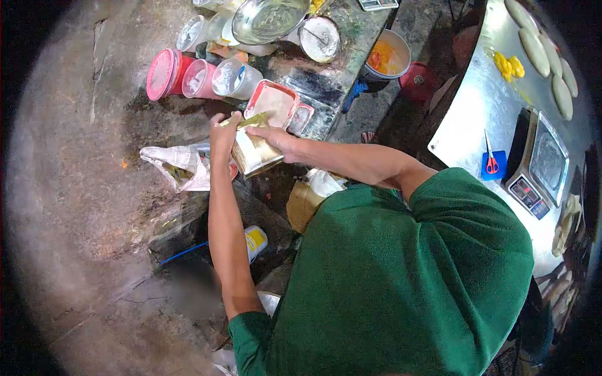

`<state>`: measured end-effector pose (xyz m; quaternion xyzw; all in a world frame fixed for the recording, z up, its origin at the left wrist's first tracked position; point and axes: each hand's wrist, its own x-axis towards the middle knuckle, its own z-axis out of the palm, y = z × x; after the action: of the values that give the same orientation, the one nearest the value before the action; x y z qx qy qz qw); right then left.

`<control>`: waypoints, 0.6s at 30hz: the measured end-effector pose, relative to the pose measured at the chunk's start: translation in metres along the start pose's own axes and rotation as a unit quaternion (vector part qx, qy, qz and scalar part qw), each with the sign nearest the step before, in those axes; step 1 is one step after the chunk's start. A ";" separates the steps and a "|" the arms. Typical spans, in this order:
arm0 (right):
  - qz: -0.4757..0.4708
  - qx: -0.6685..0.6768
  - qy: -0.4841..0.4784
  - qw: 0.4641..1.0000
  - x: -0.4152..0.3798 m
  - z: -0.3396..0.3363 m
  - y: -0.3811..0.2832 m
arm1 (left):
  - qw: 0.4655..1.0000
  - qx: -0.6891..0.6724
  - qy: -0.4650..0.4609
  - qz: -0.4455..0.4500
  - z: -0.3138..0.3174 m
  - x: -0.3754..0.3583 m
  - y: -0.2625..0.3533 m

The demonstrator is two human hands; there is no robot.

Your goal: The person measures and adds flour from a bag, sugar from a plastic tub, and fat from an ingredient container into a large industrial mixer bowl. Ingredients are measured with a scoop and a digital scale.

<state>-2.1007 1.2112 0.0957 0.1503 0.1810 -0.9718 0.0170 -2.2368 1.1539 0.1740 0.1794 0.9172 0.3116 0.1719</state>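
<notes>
Between my two hands is a gold-and-white packet point(250, 152), with a crumpled golden top edge close to a red-rimmed square tub point(274, 100) of pale powder. My left hand point(224, 135) is closed on the packet's left side, its thumb at the top. From the right, my right hand point(274, 139) grips the upper right part, fingers partly hidden. Whether anything pours out cannot be made out. Beside the tub lies a small red-edged container point(301, 118). A white plastic bag point(182, 164) with something inside sits left of my left wrist.
Pink tubs point(164, 74), a clear tub point(237, 79), a metal bowl point(266, 22) and a bowl of white powder point(320, 39) stand beyond my hands. At right, a metal table point(467, 103) holds dough pieces point(534, 53), scissors point(491, 164) and a scale point(540, 166). A bucket point(401, 53) stands between.
</notes>
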 end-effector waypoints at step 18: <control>0.008 0.118 -0.042 0.992 -0.007 -0.003 0.013 | 0.996 0.049 -0.033 0.071 0.000 0.003 0.005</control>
<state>-2.0917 1.1997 0.0902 0.1123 0.0634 -0.9915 0.0146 -2.2385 1.1594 0.1764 0.2621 0.9101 0.2719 0.1708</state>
